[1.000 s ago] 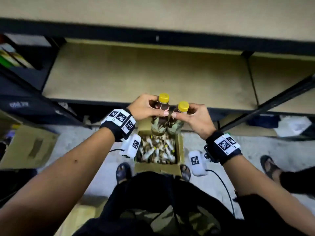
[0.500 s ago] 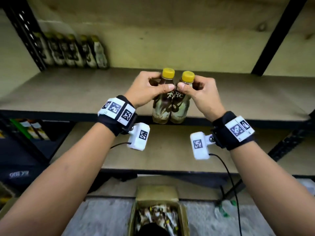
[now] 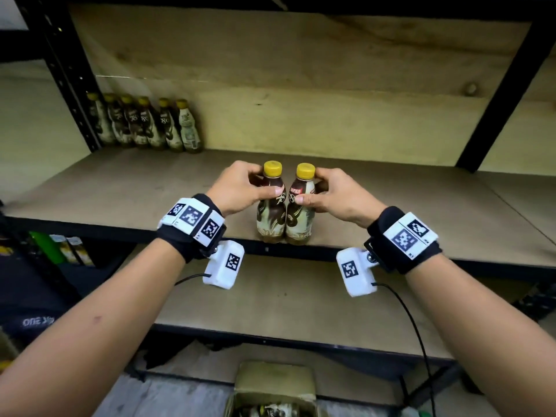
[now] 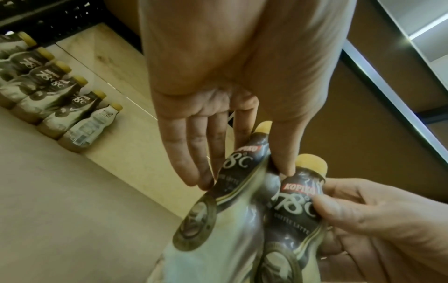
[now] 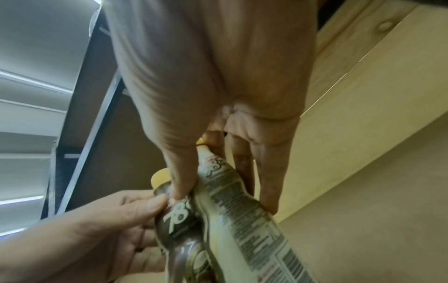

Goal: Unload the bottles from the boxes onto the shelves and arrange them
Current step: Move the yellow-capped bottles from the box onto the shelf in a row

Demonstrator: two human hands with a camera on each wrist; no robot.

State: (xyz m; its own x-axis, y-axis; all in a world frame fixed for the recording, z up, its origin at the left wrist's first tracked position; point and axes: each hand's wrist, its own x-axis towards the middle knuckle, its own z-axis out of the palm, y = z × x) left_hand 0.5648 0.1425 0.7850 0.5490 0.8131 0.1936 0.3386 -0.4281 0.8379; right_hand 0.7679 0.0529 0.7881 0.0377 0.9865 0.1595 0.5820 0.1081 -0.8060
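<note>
A black steel rack with plywood boards fills the view, a row of coffee bottles [image 3: 144, 124] standing at the back left of the middle shelf [image 3: 120, 188]. The left hand [image 3: 237, 188] grips the left bottle [image 3: 270, 206] and the right hand [image 3: 334, 195] grips the right bottle [image 3: 301, 209], thumbs in front, both bottles upright and touching at the shelf's front edge. This looks like the placing step; next, likely slide them back toward the row, keeping them upright.

Both forearms are bare. Each wrist wears a black band [image 3: 404, 239] faced with white plates bearing black square code markers. A white camera block [image 3: 224, 264] with its own marker hangs beneath each wrist, trailing a thin black cable [image 3: 412, 320].
</note>
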